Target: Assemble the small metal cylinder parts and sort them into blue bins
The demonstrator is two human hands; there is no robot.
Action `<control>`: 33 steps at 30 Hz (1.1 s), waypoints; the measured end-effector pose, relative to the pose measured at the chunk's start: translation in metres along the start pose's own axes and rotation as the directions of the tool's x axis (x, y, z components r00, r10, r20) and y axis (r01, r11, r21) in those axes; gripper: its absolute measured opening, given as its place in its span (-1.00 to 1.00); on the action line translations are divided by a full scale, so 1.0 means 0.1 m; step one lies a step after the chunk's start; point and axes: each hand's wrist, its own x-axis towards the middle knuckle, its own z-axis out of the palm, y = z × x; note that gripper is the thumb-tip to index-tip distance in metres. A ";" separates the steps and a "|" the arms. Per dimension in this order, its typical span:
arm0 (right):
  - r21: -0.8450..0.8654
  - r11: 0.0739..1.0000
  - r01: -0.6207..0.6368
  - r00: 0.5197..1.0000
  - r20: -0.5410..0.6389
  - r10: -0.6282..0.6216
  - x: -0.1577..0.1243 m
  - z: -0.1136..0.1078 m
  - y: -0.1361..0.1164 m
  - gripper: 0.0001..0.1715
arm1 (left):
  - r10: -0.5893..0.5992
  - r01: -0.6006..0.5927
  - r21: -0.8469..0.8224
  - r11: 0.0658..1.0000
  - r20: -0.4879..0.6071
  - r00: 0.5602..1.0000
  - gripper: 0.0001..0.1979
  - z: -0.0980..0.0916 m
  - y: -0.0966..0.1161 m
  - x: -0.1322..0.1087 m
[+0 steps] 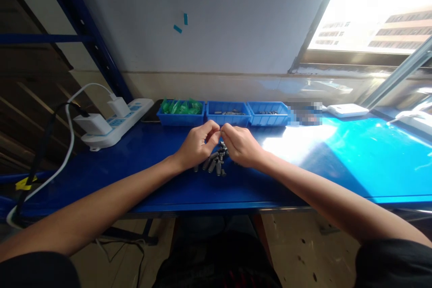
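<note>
Presently pinching, fingertip near fingertip, with left grip (199, 143) and right grip (241, 145) both pressed together (contents too small to tell). Partly masking dark cylindrical parts (213, 162), heaped on the desk (158, 144) close below, presumably for short reach. Backed by a row of blue bins (231, 120), likely for easy access. Bounded left by power strip (115, 131), nearside by front edge (219, 204); roomiest toward the right.
</note>
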 end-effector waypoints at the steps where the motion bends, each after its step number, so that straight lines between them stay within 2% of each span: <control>1: 0.000 1.000 -0.003 1.000 -0.002 0.003 0.00 0.00 0.00 -0.81 | 0.003 -0.003 0.006 1.000 -0.004 1.000 -0.83 0.00 0.00 0.00; 5: -0.011 0.999 -0.049 0.999 -0.001 0.049 0.01 -0.03 0.03 -0.80 | -0.001 0.001 0.053 0.999 -0.009 1.000 -0.83 -0.01 -0.02 0.02; 10: -0.053 0.994 -0.096 0.995 0.015 0.096 0.02 -0.06 0.06 -0.74 | 0.030 -0.036 0.142 0.989 0.039 0.999 -0.80 -0.07 -0.09 0.05; 16: -0.036 0.994 -0.104 0.990 0.088 0.107 0.01 -0.03 0.09 -0.72 | 0.075 -0.094 0.205 0.974 0.102 0.992 -0.77 -0.12 -0.14 0.03; 21: -0.001 0.997 -0.075 0.991 0.109 0.074 0.00 -0.03 0.11 -0.72 | 0.054 -0.075 0.228 0.971 0.097 0.994 -0.79 -0.13 -0.12 0.04; 26: -0.084 0.995 -0.054 0.998 0.034 0.057 0.00 -0.01 0.10 -0.75 | 0.014 -0.023 0.192 0.981 0.049 0.999 -0.78 -0.14 -0.12 0.04; 29: -0.116 0.992 -0.058 0.998 -0.009 0.058 0.01 0.00 0.11 -0.72 | -0.002 -0.008 0.160 0.987 0.061 0.998 -0.77 -0.13 -0.11 0.04; 33: -0.099 0.995 0.018 1.000 -0.013 -0.019 0.00 -0.01 0.12 -0.76 | -0.036 0.019 0.156 0.988 0.103 0.994 -0.72 -0.13 -0.11 0.04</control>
